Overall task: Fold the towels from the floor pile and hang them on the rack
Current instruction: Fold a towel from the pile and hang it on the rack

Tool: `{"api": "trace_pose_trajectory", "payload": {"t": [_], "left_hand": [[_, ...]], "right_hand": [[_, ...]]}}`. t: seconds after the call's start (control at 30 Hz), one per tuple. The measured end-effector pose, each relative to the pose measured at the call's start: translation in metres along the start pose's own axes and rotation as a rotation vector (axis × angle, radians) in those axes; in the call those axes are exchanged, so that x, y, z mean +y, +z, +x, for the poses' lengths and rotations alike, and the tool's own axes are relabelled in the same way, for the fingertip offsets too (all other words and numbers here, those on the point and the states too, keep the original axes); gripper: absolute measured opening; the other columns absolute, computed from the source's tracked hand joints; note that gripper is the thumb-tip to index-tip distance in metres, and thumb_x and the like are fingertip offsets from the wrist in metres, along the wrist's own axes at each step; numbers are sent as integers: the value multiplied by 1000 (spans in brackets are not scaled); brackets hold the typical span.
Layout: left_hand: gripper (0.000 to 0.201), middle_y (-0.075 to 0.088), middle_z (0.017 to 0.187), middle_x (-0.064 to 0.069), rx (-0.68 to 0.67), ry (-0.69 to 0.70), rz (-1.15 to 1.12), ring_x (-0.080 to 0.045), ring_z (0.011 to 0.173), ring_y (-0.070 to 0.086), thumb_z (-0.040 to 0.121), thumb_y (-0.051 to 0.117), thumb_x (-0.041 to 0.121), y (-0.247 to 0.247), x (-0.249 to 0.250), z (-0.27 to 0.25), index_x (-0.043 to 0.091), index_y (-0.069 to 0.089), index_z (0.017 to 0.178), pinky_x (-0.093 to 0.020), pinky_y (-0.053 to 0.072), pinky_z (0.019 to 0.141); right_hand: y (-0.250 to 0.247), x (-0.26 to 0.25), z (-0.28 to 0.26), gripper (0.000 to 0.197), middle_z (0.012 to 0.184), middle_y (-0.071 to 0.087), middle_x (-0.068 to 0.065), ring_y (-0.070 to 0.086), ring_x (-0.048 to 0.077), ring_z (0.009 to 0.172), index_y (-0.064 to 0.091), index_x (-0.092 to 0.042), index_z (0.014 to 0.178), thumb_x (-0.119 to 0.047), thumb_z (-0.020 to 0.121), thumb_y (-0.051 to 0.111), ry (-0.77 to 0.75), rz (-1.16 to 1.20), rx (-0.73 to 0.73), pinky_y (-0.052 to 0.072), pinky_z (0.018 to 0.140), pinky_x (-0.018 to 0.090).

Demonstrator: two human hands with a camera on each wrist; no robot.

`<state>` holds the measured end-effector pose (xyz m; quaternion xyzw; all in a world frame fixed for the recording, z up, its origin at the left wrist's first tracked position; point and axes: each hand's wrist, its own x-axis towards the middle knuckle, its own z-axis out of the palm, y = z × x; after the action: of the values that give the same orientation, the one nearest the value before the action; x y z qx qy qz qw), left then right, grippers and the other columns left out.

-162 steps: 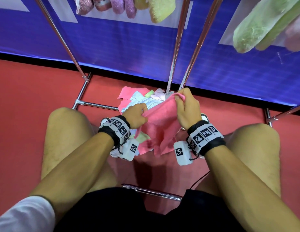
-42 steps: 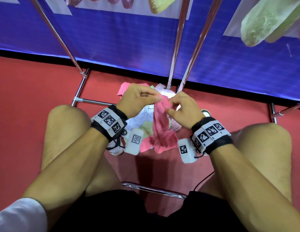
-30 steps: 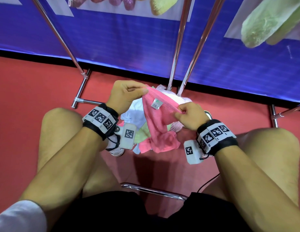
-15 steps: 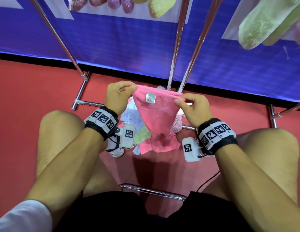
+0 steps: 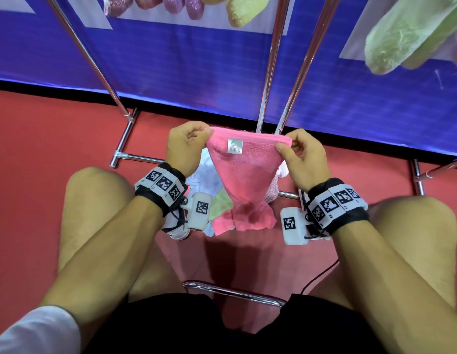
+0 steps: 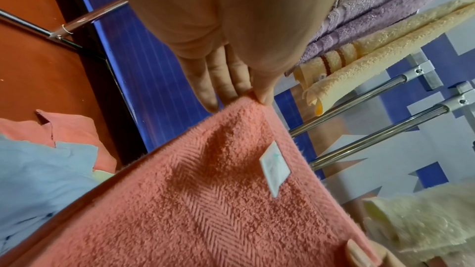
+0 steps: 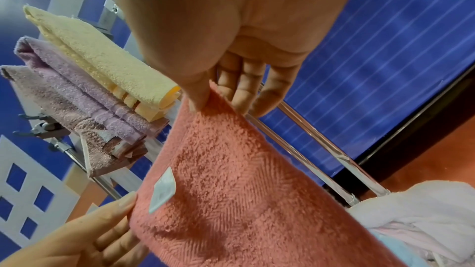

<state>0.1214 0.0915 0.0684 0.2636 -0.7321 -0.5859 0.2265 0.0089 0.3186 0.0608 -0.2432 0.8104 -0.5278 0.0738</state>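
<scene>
Several folded towels already hang on the rack (image 5: 269, 62), while a pile (image 5: 209, 180) waits on the floor (image 5: 56, 139) between my knees. I hold the pink towel (image 5: 245, 169) above that pile, unfolded, my left hand (image 5: 186, 146) and right hand (image 5: 302, 159) each pinching a top corner. Folding and hanging remain. Its small white label (image 5: 234, 145) carries print too small to read.

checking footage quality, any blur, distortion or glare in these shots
Head view: sharp on the pink towel, rack poles bowed by the wide lens, with glare streaks. Left wrist view: left hand close and soft. Right wrist view: right hand soft, its shadow on the towel.
</scene>
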Motion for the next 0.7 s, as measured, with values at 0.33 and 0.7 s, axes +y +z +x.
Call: {"api": "trace_pose_trajectory", "payload": {"t": [0.33,0.7], "left_hand": [[12,65,70,-9,44,-17,-33,-14,62,63,89,67,6,14,0,-2,13,68,80,-26,58,63],[6,69,70,-12,-175,-123,-161,-12,59,65,85,70,-1,42,9,-26,-5,70,90,-26,60,63]], "right_hand": [[-2,-5,-2,6,59,46,-2,40,7,52,55,-16,89,-13,85,59,5,-102,70,42,62,26],[21,-17,-16,18,57,59,6,58,30,55,60,-24,81,-7,82,54,-16,-8,-141,55,58,42]]}}
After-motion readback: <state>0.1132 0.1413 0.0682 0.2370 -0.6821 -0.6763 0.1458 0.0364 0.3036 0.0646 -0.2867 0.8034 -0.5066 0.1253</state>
